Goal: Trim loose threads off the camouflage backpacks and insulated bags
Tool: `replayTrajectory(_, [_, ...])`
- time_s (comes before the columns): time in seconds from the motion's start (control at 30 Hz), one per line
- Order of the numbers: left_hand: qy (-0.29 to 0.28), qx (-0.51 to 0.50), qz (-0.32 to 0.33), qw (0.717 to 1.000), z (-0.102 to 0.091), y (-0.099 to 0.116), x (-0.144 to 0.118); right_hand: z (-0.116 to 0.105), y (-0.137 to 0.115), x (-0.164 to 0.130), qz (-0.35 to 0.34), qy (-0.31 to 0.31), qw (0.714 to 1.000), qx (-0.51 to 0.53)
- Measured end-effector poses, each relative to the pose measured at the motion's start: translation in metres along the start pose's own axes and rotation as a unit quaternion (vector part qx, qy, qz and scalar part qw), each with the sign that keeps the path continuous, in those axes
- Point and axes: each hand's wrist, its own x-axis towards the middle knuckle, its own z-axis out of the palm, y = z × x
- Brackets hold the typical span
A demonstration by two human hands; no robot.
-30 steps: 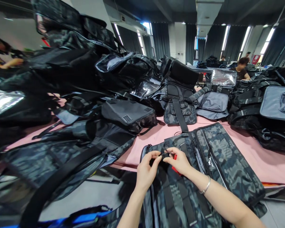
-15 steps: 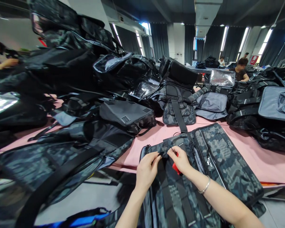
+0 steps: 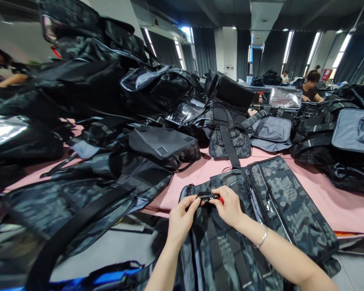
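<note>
A camouflage backpack [image 3: 226,250] lies in front of me with its front panel [image 3: 291,198] folded out to the right. My left hand [image 3: 182,218] pinches a short black strap [image 3: 204,196] near the backpack's upper edge. Close beside it, my right hand [image 3: 229,206] is closed around a small red-handled tool [image 3: 221,200], which looks like thread snips; most of it is hidden by the fingers. The fingertips of both hands meet at the strap, and the right thumb and forefinger are at its other end.
A pink-covered table [image 3: 188,178] bears the work. Black and camouflage bags are heaped high at the left [image 3: 79,89], with more bags [image 3: 330,137] to the right. Another backpack [image 3: 87,202] lies left of mine. Co-workers sit at the far left and back right.
Both hands have turned and drawn closer together at the strap, the left shifting slightly left. The red handle has swung up from hanging below the right hand into its grip.
</note>
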Motion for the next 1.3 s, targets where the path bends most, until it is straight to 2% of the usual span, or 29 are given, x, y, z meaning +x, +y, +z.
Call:
replayTrajectory(0.17, [-0.008,0.0,0.002,1.0,-0.001,0.004,-0.003,-0.001,0.0,0.003,0.003,0.001,1.0,-0.003])
replayTrajectory(0.27, [-0.004,-0.004,0.002,1.0,0.001,0.002,-0.002,-0.004,0.001,0.003,0.041,0.017,0.999,0.022])
replayTrajectory(0.4, [0.035,-0.003,0.006,0.999,0.005,-0.003,0.009,-0.004,0.009,0.002,0.117,0.073,0.988,0.076])
replayTrajectory(0.5, [0.045,0.04,0.005,0.998,0.007,-0.002,0.024,-0.002,0.014,0.001,0.152,0.096,0.979,0.091])
replayTrajectory(0.67, [0.033,0.142,-0.014,0.989,0.018,0.009,0.045,-0.002,0.016,0.002,0.16,0.106,0.979,0.071])
replayTrajectory(0.9, [-0.019,0.22,-0.05,0.974,0.038,0.007,0.053,-0.002,0.02,0.003,0.167,0.087,0.982,0.02])
replayTrajectory(1.03, [-0.005,0.234,-0.071,0.97,0.044,0.005,0.051,-0.002,0.022,0.004,0.161,0.057,0.985,-0.028])
replayTrajectory(1.3, [0.026,0.251,-0.076,0.965,0.048,0.015,0.039,-0.005,0.019,0.005,0.145,-0.005,0.983,-0.112])
